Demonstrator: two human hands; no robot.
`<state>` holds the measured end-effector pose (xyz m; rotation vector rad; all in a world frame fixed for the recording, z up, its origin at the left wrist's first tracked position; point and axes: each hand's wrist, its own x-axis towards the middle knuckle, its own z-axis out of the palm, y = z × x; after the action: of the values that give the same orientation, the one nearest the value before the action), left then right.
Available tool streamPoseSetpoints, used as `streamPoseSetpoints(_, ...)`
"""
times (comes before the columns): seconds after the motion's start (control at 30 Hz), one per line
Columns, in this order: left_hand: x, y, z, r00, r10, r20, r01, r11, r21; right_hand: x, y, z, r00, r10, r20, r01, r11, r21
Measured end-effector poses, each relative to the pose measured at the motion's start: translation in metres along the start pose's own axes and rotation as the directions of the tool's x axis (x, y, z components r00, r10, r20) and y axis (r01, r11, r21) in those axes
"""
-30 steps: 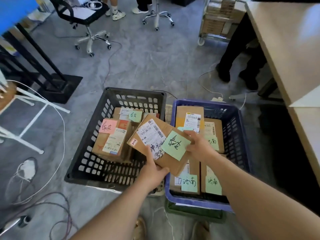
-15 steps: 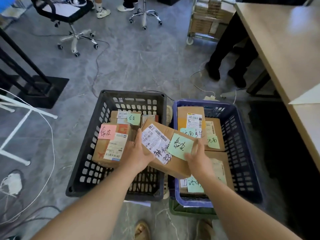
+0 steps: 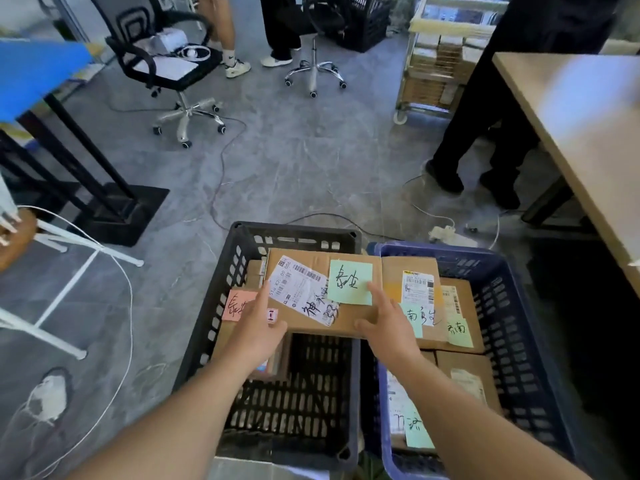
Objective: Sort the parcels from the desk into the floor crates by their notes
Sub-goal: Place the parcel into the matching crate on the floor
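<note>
Hands, left (image 3: 258, 329) and right (image 3: 388, 325), grasp a cardboard parcel (image 3: 322, 289) bearing a green note (image 3: 349, 282) over the black crate (image 3: 294, 403), beside the blue crate (image 3: 512, 341).

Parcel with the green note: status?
Left hand and right hand grip the parcel, over the black crate. Blue crate beside. Nothing blocking.

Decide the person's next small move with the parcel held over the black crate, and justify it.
Probably lower the parcel and let go. Both the left hand and right hand hold it over the black crate, and its green note appears to match the pink note there.
</note>
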<state>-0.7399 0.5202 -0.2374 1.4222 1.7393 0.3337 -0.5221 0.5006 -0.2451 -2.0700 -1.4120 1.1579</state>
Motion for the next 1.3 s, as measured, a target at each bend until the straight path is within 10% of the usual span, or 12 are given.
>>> streamPoseSetpoints(0.9, 0.189, -0.122, -0.029, 0.998, 0.054, 0.012, -0.055, 0.998, 0.007, 0.136, -0.030, 0.148, 0.986, 0.004, -0.169, 0.006, 0.998, 0.059)
streamPoseSetpoints(1.3, 0.203, -0.126, -0.011, 0.999, -0.037, 0.015, 0.027, 0.903, 0.428, 0.170, -0.016, 0.174, 0.994, 0.030, -0.109, -0.034, 0.999, -0.040)
